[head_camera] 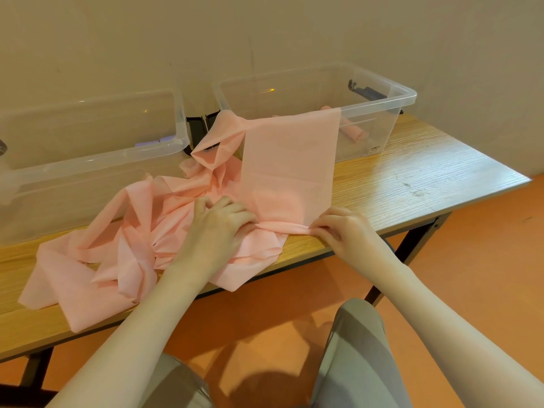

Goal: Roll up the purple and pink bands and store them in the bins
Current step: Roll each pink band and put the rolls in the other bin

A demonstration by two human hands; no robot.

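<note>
Head view: both hands, left and right, pinched the rolled near end of the pink band, which draped over the right bin.

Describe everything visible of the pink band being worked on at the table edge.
The pink band is a long, thin, matte strip of pale salmon sheet. One flat stretch hangs over the front rim of the right clear bin and runs down onto the wooden table. Its near end is turned into a narrow roll, pinched by the right hand and held by the left hand. The rest lies crumpled and twisted to the left, partly overhanging the table's front edge.
</note>
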